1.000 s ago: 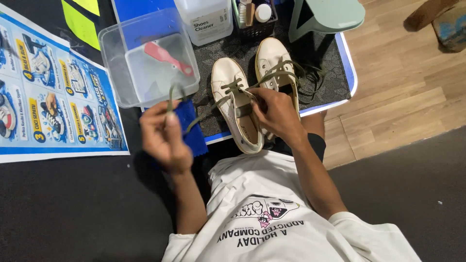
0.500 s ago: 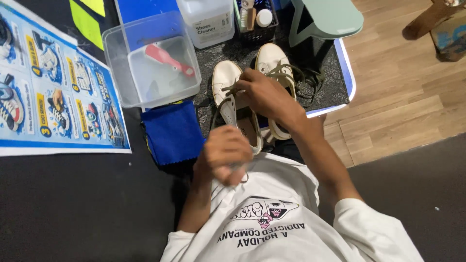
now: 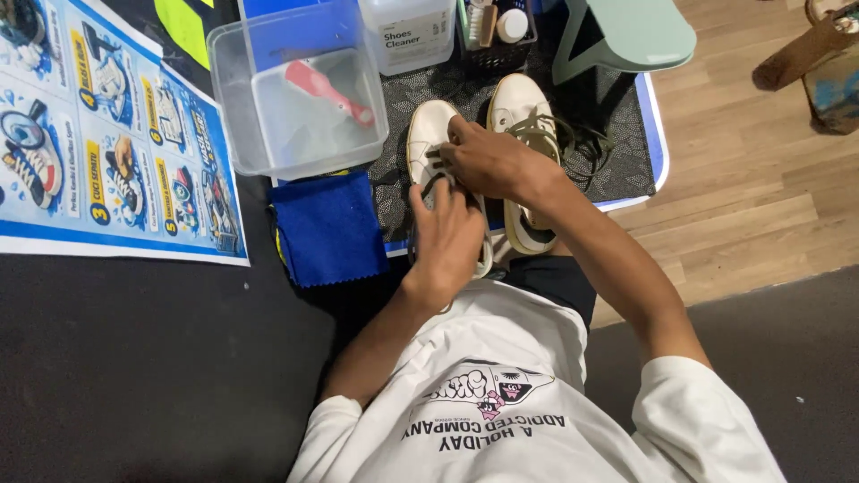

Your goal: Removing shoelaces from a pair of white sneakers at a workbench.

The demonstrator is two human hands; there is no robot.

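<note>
Two cream sneakers with olive laces stand side by side on a dark patterned mat (image 3: 617, 152). My left hand (image 3: 445, 234) rests over the near half of the left sneaker (image 3: 428, 134), fingers curled on its olive lace (image 3: 433, 182). My right hand (image 3: 490, 161) lies across the same shoe's lacing, fingertips pinching the lace near the eyelets. The right sneaker (image 3: 519, 112) stands untouched beside it, its loose lace (image 3: 586, 148) trailing to the right.
A clear plastic tub (image 3: 295, 89) with a pink brush (image 3: 327, 89) in it sits left of the shoes. A blue cloth (image 3: 329, 228) lies below it. A cleaner bottle (image 3: 407, 31), a small basket (image 3: 497, 36), a green stool (image 3: 626, 36) and a printed poster (image 3: 107, 143) surround the mat.
My left hand came in from the left, where it held the lace pulled out, and now sits on the left sneaker. My right hand stayed on the lacing.
</note>
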